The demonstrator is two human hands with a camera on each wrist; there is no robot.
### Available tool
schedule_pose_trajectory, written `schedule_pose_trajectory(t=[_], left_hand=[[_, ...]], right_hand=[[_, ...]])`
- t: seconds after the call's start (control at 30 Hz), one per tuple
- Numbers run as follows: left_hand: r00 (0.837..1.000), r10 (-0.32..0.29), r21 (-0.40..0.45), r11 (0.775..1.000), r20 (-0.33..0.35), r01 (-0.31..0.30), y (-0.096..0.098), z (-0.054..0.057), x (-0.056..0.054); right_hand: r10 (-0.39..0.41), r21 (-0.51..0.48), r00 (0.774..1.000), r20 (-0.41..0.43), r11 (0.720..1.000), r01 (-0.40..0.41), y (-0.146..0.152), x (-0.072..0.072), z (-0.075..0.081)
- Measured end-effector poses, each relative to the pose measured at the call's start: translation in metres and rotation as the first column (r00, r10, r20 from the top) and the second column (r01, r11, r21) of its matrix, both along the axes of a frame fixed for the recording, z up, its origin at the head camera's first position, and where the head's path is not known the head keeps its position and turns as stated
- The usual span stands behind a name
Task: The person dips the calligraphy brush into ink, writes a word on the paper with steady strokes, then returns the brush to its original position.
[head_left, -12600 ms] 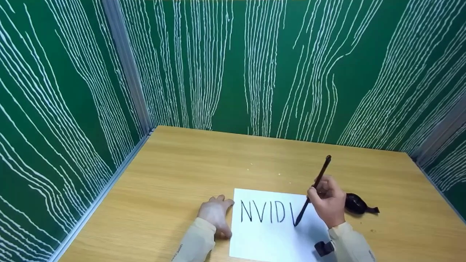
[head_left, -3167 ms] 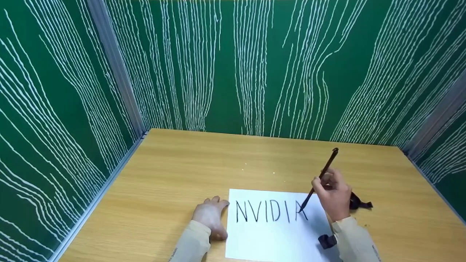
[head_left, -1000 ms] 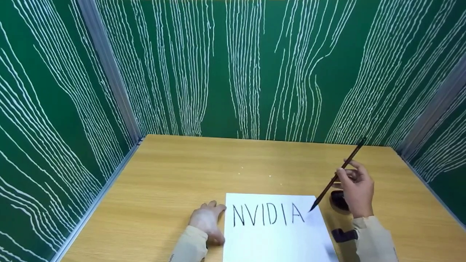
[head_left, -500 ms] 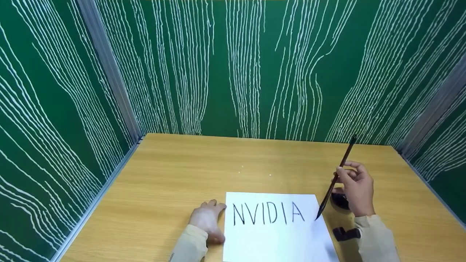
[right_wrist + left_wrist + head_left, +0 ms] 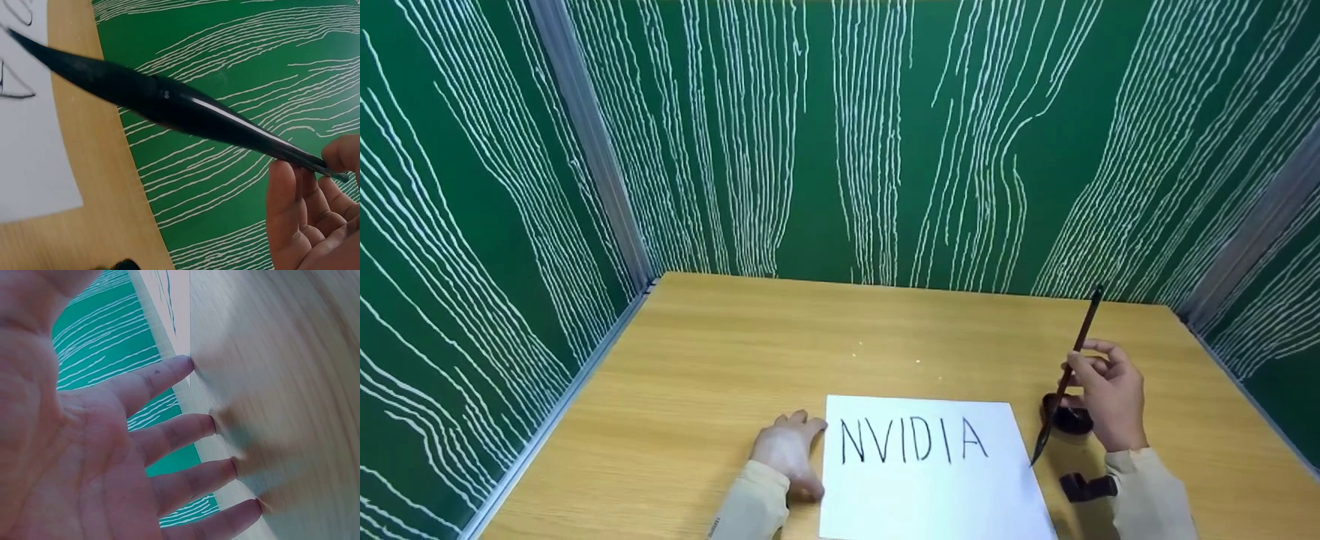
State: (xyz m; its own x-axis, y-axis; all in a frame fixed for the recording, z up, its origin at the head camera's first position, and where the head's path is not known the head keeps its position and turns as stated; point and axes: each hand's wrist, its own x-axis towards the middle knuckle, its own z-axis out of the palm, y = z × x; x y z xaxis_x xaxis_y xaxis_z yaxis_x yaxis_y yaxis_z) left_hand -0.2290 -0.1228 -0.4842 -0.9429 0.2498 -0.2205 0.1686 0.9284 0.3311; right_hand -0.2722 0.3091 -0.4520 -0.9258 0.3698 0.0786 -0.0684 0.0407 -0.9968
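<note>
My right hand (image 5: 1110,394) pinches the dark shaft of a calligraphy brush (image 5: 1086,326) between thumb and fingers. The brush slants down, its black pointed tip over the right edge of a white sheet of paper (image 5: 922,499). In the right wrist view the brush's thick lower end and bristles (image 5: 73,70) point toward the sheet. Black letters on the paper read "NVIDIA". At the sheet's left edge, my left hand (image 5: 787,454) rests with fingers spread; the left wrist view shows its fingertips (image 5: 183,365) on the tabletop, the index fingertip beside the paper.
A glossy black dish (image 5: 1072,420) sits right of the paper, partly behind the right hand and brush. A small black camera (image 5: 1087,487) juts from the right wrist. Green panels (image 5: 945,150) with white lines enclose the wooden table (image 5: 720,345). Tiny pale specks dot the wood.
Since the earliest frame, strokes completing the final "IA" have appeared. The brush has lifted off the last letter, and my right hand has carried it rightward to the paper's edge. My left hand keeps its place.
</note>
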Motion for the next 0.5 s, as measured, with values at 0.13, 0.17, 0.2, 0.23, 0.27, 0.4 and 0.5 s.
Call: schedule_pose_trajectory(t=[0.13,0.17,0.2,0.23,0.27,0.4,0.5], left_hand=[[1.000,0.002,-0.008,1.000,0.004,-0.002,-0.002,-0.004,-0.004],[1.000,0.004,-0.009,1.000,0.006,-0.004,-0.002,-0.004,-0.004],[1.000,0.005,-0.017,1.000,0.004,-0.005,-0.002,-0.003,-0.004],[1.000,0.005,-0.022,1.000,0.002,-0.005,-0.002,-0.002,-0.003],[1.000,0.003,-0.026,1.000,-0.008,-0.003,-0.002,-0.001,-0.002],[1.000,-0.005,-0.015,1.000,-0.027,0.004,-0.001,0.003,0.003],[1.000,-0.009,-0.005,1.000,-0.024,0.009,0.000,0.002,0.004]], right_hand=[[0.013,0.056,0.999,0.035,0.998,-0.014,0.009,-0.005,-0.005],[0.021,0.064,0.999,0.042,0.998,-0.024,0.011,-0.006,-0.006],[0.031,0.070,0.998,0.048,0.997,-0.035,0.014,-0.007,-0.007],[0.043,0.080,0.998,0.055,0.996,-0.047,0.016,-0.008,-0.008],[0.055,0.082,0.997,0.057,0.995,-0.060,0.019,-0.008,-0.009],[0.087,0.123,0.994,0.072,0.988,-0.095,0.030,-0.010,-0.012],[0.100,0.196,0.990,0.097,0.974,-0.118,0.039,-0.013,-0.013]])
